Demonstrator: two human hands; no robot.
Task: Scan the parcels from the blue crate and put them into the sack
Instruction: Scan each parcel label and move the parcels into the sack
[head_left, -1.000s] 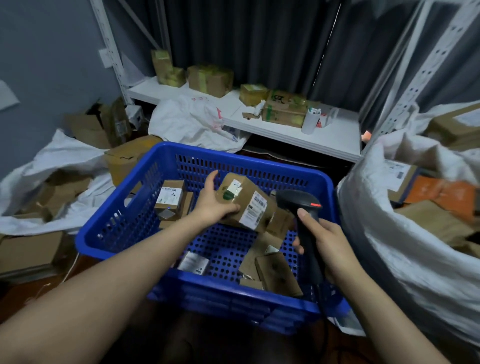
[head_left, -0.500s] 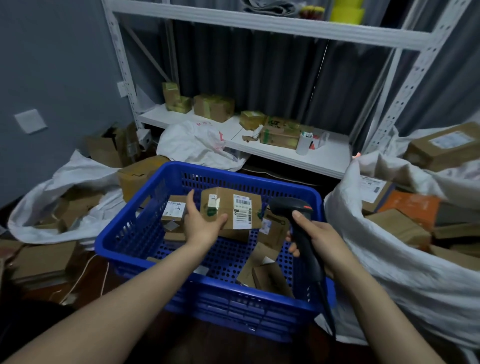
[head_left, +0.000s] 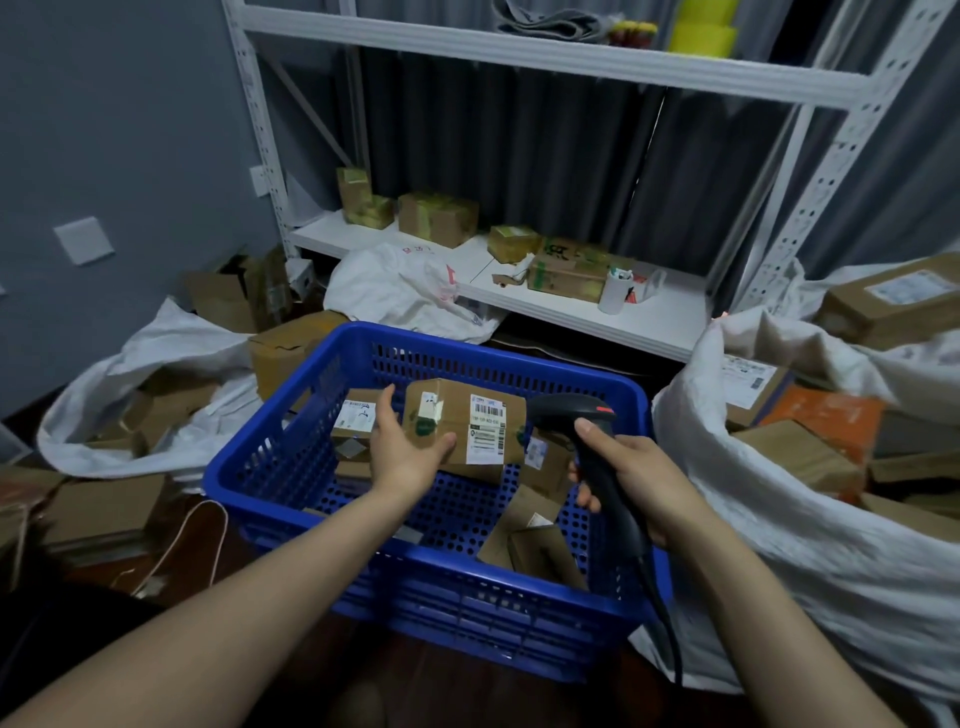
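My left hand (head_left: 402, 449) grips a brown cardboard parcel (head_left: 465, 423) from its left end and holds it above the blue crate (head_left: 363, 561), its white barcode label facing up toward me. Just right of the parcel, my right hand (head_left: 631, 480) is wrapped round the handle of a black barcode scanner (head_left: 576, 415), whose head points left at the label. Several more small parcels (head_left: 540, 551) lie in the crate. The white sack (head_left: 779, 545) stands open at the right, holding several brown and orange parcels.
A white metal shelf (head_left: 571, 306) with boxes and a white cup stands behind the crate. Another white sack (head_left: 156, 358) with cardboard boxes sprawls on the floor at left. The scanner's cable (head_left: 670, 639) hangs down along the crate's right side.
My left hand has turned the parcel so its label lies flat and faces up, and the scanner has stayed beside it. My head has tilted up, showing more of the shelves.
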